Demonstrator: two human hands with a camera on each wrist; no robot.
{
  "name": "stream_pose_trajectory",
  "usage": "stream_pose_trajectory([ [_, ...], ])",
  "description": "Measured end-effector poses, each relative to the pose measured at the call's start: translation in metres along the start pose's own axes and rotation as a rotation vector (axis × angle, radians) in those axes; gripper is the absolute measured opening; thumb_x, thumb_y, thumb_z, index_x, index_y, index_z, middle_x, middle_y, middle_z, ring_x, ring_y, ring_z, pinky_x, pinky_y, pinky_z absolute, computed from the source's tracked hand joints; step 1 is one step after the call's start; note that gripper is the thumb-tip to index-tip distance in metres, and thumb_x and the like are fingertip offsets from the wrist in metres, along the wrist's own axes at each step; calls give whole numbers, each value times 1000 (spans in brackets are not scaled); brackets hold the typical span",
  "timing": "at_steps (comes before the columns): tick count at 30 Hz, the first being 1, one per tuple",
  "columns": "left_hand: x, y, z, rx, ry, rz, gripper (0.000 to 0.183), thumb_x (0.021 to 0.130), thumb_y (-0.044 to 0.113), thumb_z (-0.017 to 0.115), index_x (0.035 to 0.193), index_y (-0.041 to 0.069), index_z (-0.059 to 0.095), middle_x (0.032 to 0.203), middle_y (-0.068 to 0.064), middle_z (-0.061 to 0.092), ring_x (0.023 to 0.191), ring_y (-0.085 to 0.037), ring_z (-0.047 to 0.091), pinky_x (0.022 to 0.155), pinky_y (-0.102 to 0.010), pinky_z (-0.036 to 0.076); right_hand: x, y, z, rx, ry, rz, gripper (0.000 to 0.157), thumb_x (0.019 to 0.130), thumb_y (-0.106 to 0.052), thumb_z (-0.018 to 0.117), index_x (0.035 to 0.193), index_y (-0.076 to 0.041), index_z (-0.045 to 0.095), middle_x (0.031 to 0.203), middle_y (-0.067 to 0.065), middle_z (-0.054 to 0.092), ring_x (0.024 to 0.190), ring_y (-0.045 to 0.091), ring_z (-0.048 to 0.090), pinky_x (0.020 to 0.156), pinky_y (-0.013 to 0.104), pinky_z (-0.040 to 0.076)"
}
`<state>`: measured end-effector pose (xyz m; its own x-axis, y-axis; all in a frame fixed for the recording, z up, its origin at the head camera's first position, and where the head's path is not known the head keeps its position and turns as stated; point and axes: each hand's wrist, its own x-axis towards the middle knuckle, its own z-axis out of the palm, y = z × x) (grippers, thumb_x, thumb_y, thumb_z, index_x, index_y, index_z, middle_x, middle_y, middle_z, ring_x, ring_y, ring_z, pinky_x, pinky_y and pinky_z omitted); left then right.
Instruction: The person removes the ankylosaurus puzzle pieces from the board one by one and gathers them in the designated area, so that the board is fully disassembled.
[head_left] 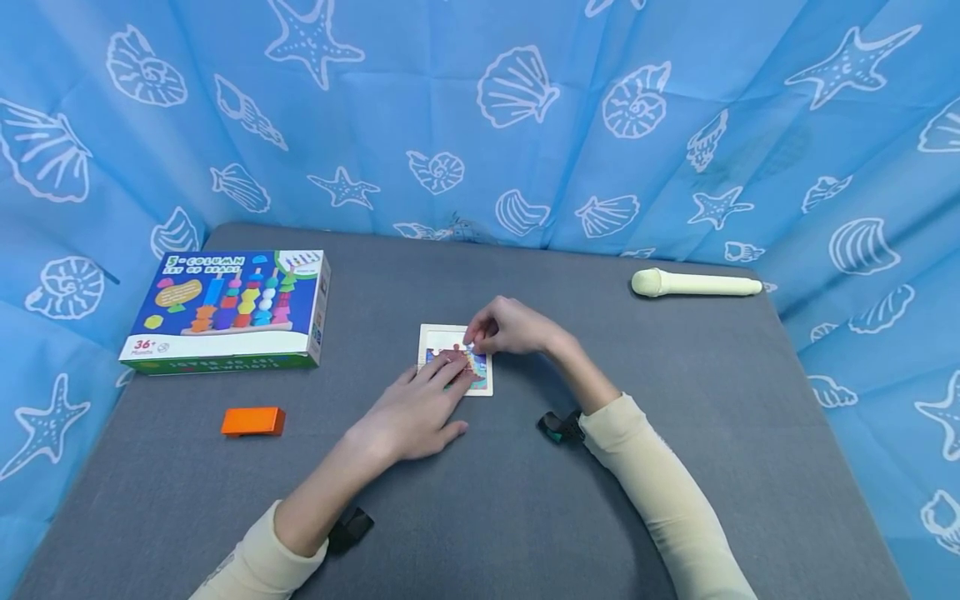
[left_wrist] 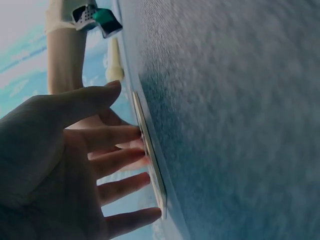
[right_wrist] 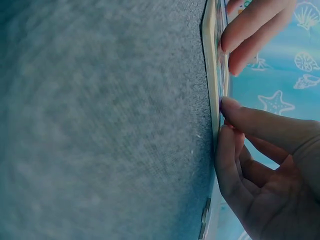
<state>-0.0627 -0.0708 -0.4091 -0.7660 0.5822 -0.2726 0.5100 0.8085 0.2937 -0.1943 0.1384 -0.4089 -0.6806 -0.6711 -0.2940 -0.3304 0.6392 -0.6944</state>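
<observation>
A small square jigsaw puzzle in a pale tray (head_left: pixel 442 328) lies flat on the grey table, its picture blue, red and yellow. Over its lower left part rests my left hand (head_left: pixel 416 414), fingers extended and tips touching the pieces, thumb held apart. The left wrist view shows those straight fingers reaching the tray (left_wrist: pixel 145 125) from the side. At the tray's right side, my right hand (head_left: pixel 513 325) pinches a small puzzle piece (head_left: pixel 469 348) between thumb and fingers, low against the puzzle. The fingertips hide most of that piece.
A bead-set box (head_left: pixel 225 312) stands at the back left, with an orange block (head_left: pixel 253 422) in front of it. A pale green toy microphone (head_left: pixel 697 284) lies at the back right. Behind the table hangs a blue shell-patterned curtain (head_left: pixel 420 108).
</observation>
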Motion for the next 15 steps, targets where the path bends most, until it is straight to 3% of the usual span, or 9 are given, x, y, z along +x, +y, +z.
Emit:
stream_pose_trajectory([
  [5, 1, 2, 1, -5, -9, 0, 70, 110, 47, 62, 169, 18, 41, 180, -5, 34, 170, -30, 24, 130, -65, 35, 1, 1, 2, -27, 10, 5, 11, 98, -5, 77, 108, -5, 82, 91, 6, 74, 82, 12, 63, 74, 24, 52],
  [11, 0, 3, 0, -15, -23, -18, 70, 110, 48, 61, 170, 19, 39, 181, -4, 31, 171, -30, 21, 132, -66, 32, -4, 1, 6, -96, 61, -7, 11, 97, -7, 79, 107, -8, 82, 111, 10, 69, 92, 16, 67, 81, 28, 57],
  [15, -1, 4, 1, -23, -35, -30, 71, 110, 49, 61, 170, 19, 39, 182, -3, 29, 172, -30, 19, 132, -66, 31, -7, -4, 6, -128, 67, -12, 12, 97, -6, 80, 108, -8, 82, 115, 12, 68, 95, 17, 69, 83, 28, 59],
])
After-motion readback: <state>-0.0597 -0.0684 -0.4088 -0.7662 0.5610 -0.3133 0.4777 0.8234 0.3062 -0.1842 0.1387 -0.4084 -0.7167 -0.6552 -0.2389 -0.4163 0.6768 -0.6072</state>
